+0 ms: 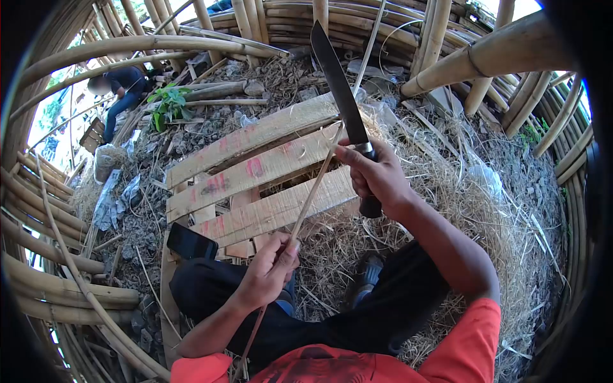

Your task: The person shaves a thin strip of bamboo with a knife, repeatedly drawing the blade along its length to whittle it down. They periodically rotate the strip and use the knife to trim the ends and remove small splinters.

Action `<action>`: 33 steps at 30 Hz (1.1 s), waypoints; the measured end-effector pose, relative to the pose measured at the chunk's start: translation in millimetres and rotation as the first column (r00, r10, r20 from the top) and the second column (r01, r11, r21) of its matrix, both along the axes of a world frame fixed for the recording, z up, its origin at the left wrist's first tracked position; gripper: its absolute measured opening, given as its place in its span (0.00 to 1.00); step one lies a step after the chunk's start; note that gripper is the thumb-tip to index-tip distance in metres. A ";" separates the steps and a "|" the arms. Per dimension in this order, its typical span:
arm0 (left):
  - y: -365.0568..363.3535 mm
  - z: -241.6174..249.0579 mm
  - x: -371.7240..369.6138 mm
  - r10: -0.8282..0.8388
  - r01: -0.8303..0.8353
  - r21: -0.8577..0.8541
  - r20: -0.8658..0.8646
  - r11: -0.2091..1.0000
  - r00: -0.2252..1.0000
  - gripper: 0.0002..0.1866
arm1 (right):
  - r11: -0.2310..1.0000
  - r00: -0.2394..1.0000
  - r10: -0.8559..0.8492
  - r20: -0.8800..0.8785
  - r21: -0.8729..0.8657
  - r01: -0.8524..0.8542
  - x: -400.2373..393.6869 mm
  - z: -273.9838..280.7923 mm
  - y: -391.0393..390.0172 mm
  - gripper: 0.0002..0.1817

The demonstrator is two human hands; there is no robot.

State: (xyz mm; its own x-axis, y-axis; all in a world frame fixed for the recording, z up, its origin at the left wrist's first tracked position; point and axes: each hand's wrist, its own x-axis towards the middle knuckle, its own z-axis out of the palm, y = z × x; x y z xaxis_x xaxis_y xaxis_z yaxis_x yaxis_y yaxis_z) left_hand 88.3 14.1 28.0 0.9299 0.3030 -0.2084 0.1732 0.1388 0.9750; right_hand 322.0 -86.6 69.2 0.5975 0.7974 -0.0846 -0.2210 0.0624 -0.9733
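Note:
My right hand (377, 172) is closed round the black handle of a machete (340, 80), its long dark blade pointing up and away from me. A thin bamboo strip (314, 189) runs from my lap up to the blade, and a pale length carries on beyond it. Lower down, my left hand (271, 269) is wrapped round this strip. Near the machete's handle, the strip passes right by my right thumb and the base of the blade. A slatted wooden pallet (262, 167) with red marks lies under the strip.
A dark phone (191, 242) rests at the pallet's near left corner. Bamboo shavings (460, 255) cover the ground on the right. Bamboo poles (491, 54) enclose the space. A green plant (169, 104) and another person (121, 92) are at the far left.

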 end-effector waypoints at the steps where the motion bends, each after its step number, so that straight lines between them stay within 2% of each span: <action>1: 0.2 -2.8 0.9 -0.005 0.005 -0.021 -0.004 1.000 1.000 0.10 | 1.000 0.998 0.023 -0.052 0.012 -0.023 2.3 -2.9 2.9 0.17; 6: -1.1 5.9 6.7 0.029 -0.030 -0.092 -0.008 0.995 1.000 0.12 | 0.985 0.985 0.164 0.056 -0.058 -0.161 -4.9 -5.0 8.9 0.12; 10: -0.5 1.5 8.4 0.064 -0.059 -0.072 0.062 0.996 0.996 0.12 | 0.956 0.947 0.288 0.139 -0.104 -0.276 -21.9 -3.4 12.0 0.13; 11: 1.5 -4.7 7.4 0.079 -0.073 -0.076 0.074 0.994 0.994 0.12 | 0.952 0.914 0.302 0.272 -0.136 -0.274 -22.8 -7.1 12.4 0.14; 13: 5.7 -7.0 6.9 0.126 -0.118 -0.114 0.061 0.986 0.990 0.13 | 0.948 0.791 0.316 0.523 -0.191 -0.253 -23.4 -5.2 14.2 0.15; 14: 8.4 -5.3 6.0 0.162 -0.155 -0.151 0.032 0.976 0.986 0.13 | 0.940 0.648 0.332 0.686 -0.298 -0.167 -23.2 4.1 6.1 0.14; 16: 12.4 -3.6 3.2 0.235 -0.220 -0.263 0.029 0.939 0.972 0.12 | 0.939 0.476 0.342 0.810 -0.307 -0.152 -20.7 -1.1 2.0 0.12; 17: 12.5 -2.4 3.6 0.242 -0.227 -0.267 0.025 0.936 0.970 0.12 | 0.940 0.382 0.342 0.859 -0.310 -0.144 -21.2 -3.2 0.8 0.11; 19: 9.9 -0.9 5.1 0.248 -0.237 -0.278 0.006 0.931 0.969 0.13 | 0.896 0.264 0.439 0.859 -0.440 -0.059 -31.8 -1.6 2.9 0.12; 21: 5.2 -8.8 4.9 0.255 -0.245 -0.146 0.047 0.958 0.966 0.12 | 0.867 0.163 0.491 0.856 -0.499 0.003 -39.1 -8.0 4.3 0.13; 23: 0.8 -18.0 5.8 0.260 -0.267 0.049 0.115 0.963 0.959 0.11 | 0.862 0.151 0.499 0.853 -0.506 0.011 -41.2 -12.6 5.4 0.13; 26: -4.9 -20.0 11.4 0.279 -0.351 0.377 0.231 0.857 0.932 0.08 | 0.825 0.130 0.554 0.822 -0.564 0.048 -43.2 -9.5 7.7 0.13; 29: -6.0 -23.8 12.4 0.281 -0.343 0.495 0.197 0.798 0.939 0.09 | 0.774 0.132 0.616 0.777 -0.628 0.086 -45.9 -7.4 9.5 0.12; 30: -6.1 -20.1 11.1 0.304 -0.324 0.474 0.121 0.819 0.945 0.10 | 0.754 0.148 0.635 0.759 -0.650 0.095 -43.1 -8.4 11.5 0.12; 32: -5.1 -23.7 13.4 0.308 -0.373 0.535 0.210 0.758 0.928 0.10 | 0.687 0.177 0.694 0.698 -0.715 0.125 -36.9 -4.1 16.5 0.12; 33: -3.9 -23.4 15.3 0.306 -0.400 0.563 0.259 0.723 0.916 0.10 | 0.694 0.169 0.684 0.710 -0.704 0.148 -32.8 -4.0 17.6 0.12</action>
State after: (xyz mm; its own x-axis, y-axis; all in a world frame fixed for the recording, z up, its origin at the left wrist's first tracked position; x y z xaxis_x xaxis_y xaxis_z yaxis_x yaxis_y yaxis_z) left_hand 103.7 10.2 4.6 0.7339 0.6326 0.2475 0.0885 -0.4504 0.8885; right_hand 289.2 -69.0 65.2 0.3014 0.9434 -0.1387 0.9202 -0.3259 -0.2168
